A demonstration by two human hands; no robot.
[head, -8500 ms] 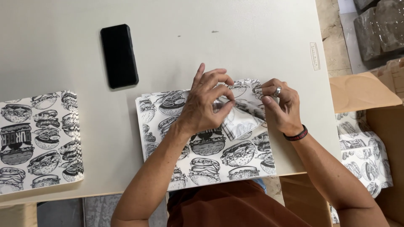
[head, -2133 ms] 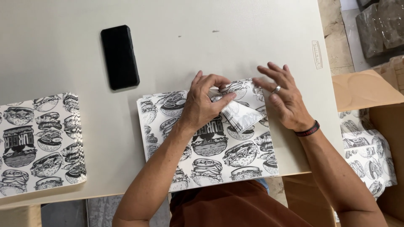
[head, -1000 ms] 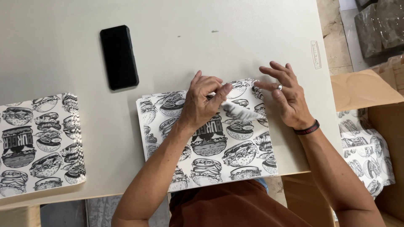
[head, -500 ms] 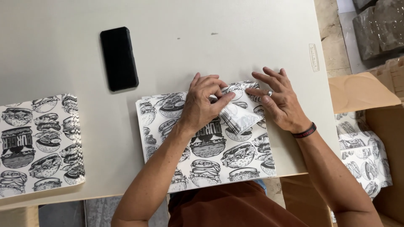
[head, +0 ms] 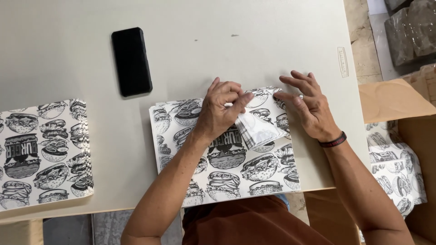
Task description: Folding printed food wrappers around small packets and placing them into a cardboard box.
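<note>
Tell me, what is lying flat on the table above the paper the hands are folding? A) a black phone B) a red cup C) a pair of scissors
A: a black phone lies screen-up on the table, beyond the printed paper.

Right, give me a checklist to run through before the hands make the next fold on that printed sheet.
1. Left hand pins the folded corner: ok, fingers pressed on it.
2. Right hand on the paper: cannot tell, fingers spread at the sheet's top right edge.
3. Printed sheet flat on the table: ok, though its near edge overhangs the table edge.
4. Black phone clear of the sheet: ok, apart at upper left.
5. Finished stack out of the way: ok, far left.
6. Crease sharp along its whole length: cannot tell, left hand hides part.
</note>
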